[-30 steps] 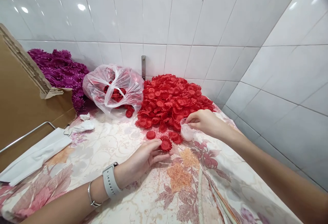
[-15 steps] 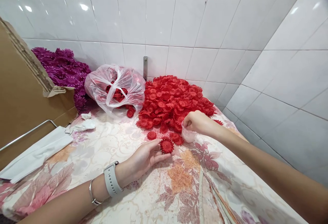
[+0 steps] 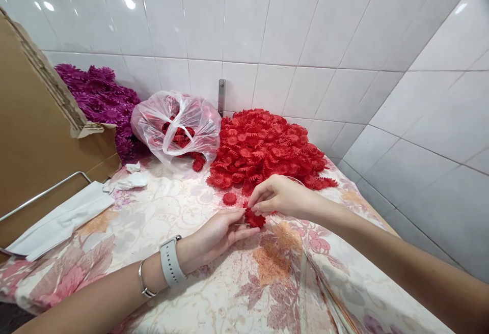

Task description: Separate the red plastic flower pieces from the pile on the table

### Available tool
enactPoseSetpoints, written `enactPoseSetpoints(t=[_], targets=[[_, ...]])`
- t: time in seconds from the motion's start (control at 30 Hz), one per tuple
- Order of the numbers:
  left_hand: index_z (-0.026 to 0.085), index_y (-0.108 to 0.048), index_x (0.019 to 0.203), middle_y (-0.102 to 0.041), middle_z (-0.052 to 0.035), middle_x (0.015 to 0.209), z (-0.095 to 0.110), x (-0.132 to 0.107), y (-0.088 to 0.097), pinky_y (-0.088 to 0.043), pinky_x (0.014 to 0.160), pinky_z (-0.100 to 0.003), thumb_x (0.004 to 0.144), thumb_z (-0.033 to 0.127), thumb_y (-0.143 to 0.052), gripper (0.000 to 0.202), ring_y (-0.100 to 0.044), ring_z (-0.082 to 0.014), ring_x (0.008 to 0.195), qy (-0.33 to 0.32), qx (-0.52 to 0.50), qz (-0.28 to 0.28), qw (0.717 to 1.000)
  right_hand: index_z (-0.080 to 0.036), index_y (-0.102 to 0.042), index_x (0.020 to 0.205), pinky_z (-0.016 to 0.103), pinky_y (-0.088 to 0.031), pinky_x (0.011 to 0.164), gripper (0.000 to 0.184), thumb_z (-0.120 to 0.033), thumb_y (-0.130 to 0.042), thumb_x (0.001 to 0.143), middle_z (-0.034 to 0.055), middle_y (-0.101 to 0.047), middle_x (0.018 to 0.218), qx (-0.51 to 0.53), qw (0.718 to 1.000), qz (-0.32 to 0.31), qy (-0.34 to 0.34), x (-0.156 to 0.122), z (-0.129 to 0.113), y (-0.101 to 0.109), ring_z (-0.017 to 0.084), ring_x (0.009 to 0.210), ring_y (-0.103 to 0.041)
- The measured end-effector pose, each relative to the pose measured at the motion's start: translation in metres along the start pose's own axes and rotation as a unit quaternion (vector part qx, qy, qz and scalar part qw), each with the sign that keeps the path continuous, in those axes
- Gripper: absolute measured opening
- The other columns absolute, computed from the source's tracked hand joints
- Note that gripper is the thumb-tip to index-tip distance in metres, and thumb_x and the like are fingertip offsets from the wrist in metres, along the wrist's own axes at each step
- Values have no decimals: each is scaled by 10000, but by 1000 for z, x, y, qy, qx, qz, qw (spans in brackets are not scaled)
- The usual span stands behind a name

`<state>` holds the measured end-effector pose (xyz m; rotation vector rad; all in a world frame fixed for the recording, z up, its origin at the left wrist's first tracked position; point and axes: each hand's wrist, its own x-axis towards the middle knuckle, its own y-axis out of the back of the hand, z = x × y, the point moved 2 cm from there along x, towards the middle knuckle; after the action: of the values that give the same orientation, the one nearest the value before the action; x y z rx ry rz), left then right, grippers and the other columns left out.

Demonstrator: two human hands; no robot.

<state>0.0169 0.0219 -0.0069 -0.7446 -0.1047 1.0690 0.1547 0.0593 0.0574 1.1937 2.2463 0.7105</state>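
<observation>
Head view: my left hand (image 3: 217,234) and right hand (image 3: 277,196) meet over the floral-print cloth worktop (image 3: 183,273), both pinching one red fabric daisy-shaped flower head (image 3: 254,218), which sits just off the cloth between my fingertips. A big heap of red fabric flower heads (image 3: 267,148) lies behind, seemingly much left to handle; how many are finished I cannot tell. A clear plastic bag (image 3: 175,128) and purple flower pile (image 3: 101,105) line the white-tiled wall (image 3: 244,23).
</observation>
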Motion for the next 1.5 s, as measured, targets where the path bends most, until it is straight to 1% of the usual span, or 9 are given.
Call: enactPoseSetpoints(t=[0.1,0.27,0.37,0.5,0.67,0.83,1.0,1.23,1.5], targets=[[132,-640,878,-653,-85,934,0,0,0,-411,966,-377,790,222,-591,136,-567,-216,1022,-8,11,-6,1000,-161,-691,735,220,-494,571,252,-23,-500,644,32,-705,687,7,1000,-10,7,1,2,-4,157,646,-655],[133,-641,856,-644,-85,965,1,-1,-1,-409,966,-374,768,203,-617,115,-562,-213,1026,-12,25,-9,1000,-169,-681,689,198,-468,560,233,-5,-544,598,9,-698,666,-70,996,19,55,1,0,-5,143,633,-641],[131,-641,857,-635,-88,998,0,-2,-1,-410,963,-359,787,187,-588,104,-562,-203,1022,-5,19,-7,1000,-168,-670,682,185,-454,530,203,-26,-542,615,-10,-676,621,-73,995,26,64,1,-1,-9,127,581,-622],[119,-650,857,-635,-79,977,0,-1,1,-424,950,-327,818,129,-514,142,-571,-167,963,5,0,8,1000,-163,-667,724,185,-454,553,302,19,-448,624,6,-691,673,-83,993,33,80,0,-1,-11,127,621,-634],[129,-654,889,-641,-65,960,0,0,0,-438,929,-307,834,125,-487,176,-562,-161,981,14,8,15,1000,-166,-667,693,181,-429,555,269,17,-500,589,1,-686,654,-135,986,13,95,-3,-3,-13,126,614,-622],[122,-655,896,-642,-81,998,0,-1,-1,-420,956,-339,837,156,-495,174,-572,-178,983,15,21,-17,1000,-161,-663,594,188,-323,459,193,-16,-536,608,-4,-621,521,-224,970,59,78,-6,-4,-18,95,469,-513],[120,-654,888,-642,-79,997,1,0,1,-417,956,-343,830,114,-482,181,-562,-174,991,21,31,2,999,-162,-624,504,224,-217,431,255,-48,-501,696,-20,-534,431,-272,956,58,93,-6,-5,-22,72,396,-358],[100,-657,877,-650,-93,958,2,2,1,-438,926,-325,829,99,-466,196,-583,-173,945,28,32,-1,999,-188,-692,670,213,-291,515,192,-60,-550,673,15,-636,615,-297,949,68,87,-3,0,-24,113,554,-523],[101,-657,807,-632,-64,868,1,4,5,-460,891,-310,820,81,-481,178,-579,-136,859,27,2,12,1000,-175,-693,721,229,-308,549,185,-74,-550,661,65,-618,762,-320,940,69,102,-5,-1,-21,162,679,-534]])
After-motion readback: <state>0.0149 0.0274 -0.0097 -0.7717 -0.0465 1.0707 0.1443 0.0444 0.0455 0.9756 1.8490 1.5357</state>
